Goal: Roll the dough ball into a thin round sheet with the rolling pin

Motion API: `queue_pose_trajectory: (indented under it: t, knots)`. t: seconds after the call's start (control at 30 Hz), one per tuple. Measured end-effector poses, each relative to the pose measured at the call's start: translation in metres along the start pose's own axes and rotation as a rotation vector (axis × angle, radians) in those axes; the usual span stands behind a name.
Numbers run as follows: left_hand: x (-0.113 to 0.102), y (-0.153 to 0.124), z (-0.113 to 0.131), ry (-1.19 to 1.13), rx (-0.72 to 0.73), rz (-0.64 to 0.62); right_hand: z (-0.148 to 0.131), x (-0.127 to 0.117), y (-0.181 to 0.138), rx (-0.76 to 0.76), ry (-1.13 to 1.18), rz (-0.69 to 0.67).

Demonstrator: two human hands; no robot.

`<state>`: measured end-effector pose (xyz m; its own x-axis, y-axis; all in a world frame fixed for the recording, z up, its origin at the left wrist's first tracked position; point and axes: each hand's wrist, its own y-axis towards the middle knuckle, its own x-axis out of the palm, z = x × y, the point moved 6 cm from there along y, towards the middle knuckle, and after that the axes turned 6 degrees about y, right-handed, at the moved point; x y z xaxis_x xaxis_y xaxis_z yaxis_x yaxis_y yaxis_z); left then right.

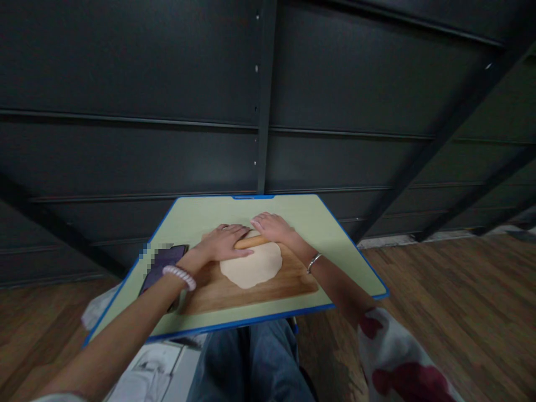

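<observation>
A wooden rolling pin (250, 242) lies across the far part of a pale, flattened sheet of dough (252, 269). The dough rests on a brown wooden board (293, 279). Over the pin's left end is my left hand (226, 242), its fingers on the pin and the thumb stretched along the dough. My right hand (273, 226) covers the pin's right end, with its fingers bent over the far side. Both palms hide the ends of the pin, and the dough's far edge is partly covered.
The board sits on a small pale-green table (343, 273) with a blue rim. A dark phone or tablet (163, 268) lies left of the board, partly behind my left forearm. A dark panelled wall (201, 162) stands just beyond the table. A white bag-like thing (98, 307) shows at the lower left.
</observation>
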<state>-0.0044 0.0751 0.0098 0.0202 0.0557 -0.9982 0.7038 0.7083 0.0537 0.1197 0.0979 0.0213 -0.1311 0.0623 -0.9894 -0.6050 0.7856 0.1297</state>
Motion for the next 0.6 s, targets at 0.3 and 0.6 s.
queue_pose_trajectory:
  t: [0.3,0.6]
  knots:
    - [-0.006,0.018,-0.017,0.051,-0.062,-0.07,0.033,0.002,0.026,0.352,0.084,0.016]
    - [0.011,0.016,-0.032,-0.046,-0.193,-0.05,0.042,0.008,0.021,0.512,0.165,-0.058]
